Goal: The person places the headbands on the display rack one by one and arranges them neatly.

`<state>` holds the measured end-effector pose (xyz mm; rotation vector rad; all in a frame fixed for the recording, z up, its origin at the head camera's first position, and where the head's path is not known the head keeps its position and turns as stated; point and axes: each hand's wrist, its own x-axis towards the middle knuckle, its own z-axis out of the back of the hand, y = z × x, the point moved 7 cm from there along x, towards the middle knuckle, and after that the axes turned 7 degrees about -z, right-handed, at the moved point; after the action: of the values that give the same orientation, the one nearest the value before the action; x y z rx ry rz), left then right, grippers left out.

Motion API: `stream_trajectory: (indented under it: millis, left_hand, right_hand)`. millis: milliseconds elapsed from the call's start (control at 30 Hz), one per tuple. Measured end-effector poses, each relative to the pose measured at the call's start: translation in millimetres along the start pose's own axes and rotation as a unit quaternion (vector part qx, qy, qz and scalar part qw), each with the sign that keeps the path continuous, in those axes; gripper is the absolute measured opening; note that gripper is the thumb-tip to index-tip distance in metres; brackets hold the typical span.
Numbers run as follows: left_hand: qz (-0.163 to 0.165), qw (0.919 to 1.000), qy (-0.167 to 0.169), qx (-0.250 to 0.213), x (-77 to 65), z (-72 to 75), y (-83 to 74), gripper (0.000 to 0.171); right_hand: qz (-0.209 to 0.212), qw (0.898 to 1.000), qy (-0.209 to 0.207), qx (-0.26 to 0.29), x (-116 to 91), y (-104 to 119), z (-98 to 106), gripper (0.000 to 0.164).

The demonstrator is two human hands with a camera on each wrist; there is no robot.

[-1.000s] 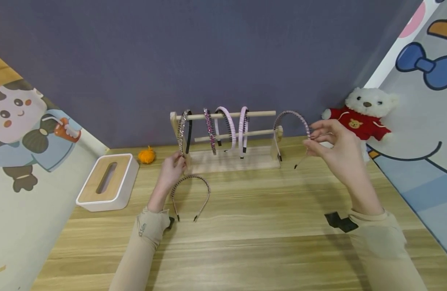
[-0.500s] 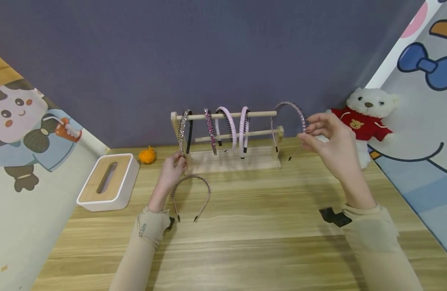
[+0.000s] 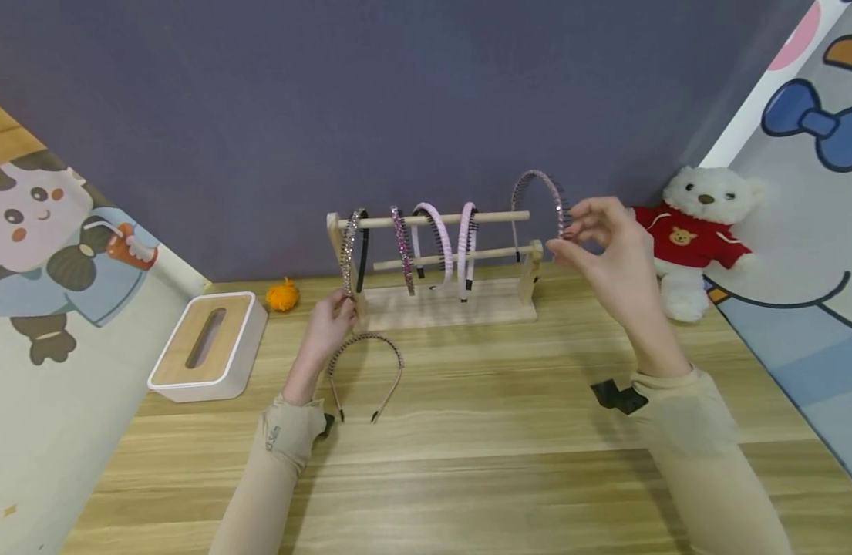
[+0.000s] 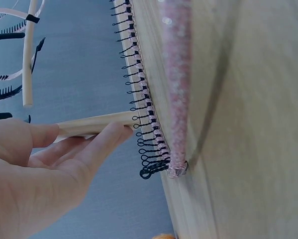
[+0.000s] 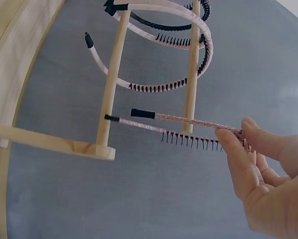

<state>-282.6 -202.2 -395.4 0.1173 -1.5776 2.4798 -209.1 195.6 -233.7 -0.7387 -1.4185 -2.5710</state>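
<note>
My right hand pinches one side of a thin pink toothed headband between thumb and fingers. That headband stands up at the free right end of the upper bar of a wooden headband rack; in the right wrist view its two black tips point towards the bars. My left hand grips the rack's left upright, low down. Several headbands hang on the upper bar: a silver glittery one, a purple glittery one and two pale pink ones.
Another thin pink toothed headband lies on the wooden table near my left wrist. Left of the rack are an orange yarn ball and a white tissue box. A white teddy bear sits at right, against the wall.
My right hand has moved left and slightly up with the headband, from beside the rack to the upper bar's right end. My left hand stays on the upright.
</note>
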Motion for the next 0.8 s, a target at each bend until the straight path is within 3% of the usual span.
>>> stream_trajectory:
  millis: [433,800]
  left_hand:
    - [0.003,1.0,0.001,-0.004,0.3,0.6,2.0,0.038]
    - [0.009,0.9999,0.004,-0.012,0.8,0.2,3.7,0.04]
  right_hand:
    - [0.021,0.999,-0.006,0.029,11.5,3.7,-19.9,0.04]
    - [0.028,0.999,-0.005,0.022,15.5,8.3,-31.7,0.039]
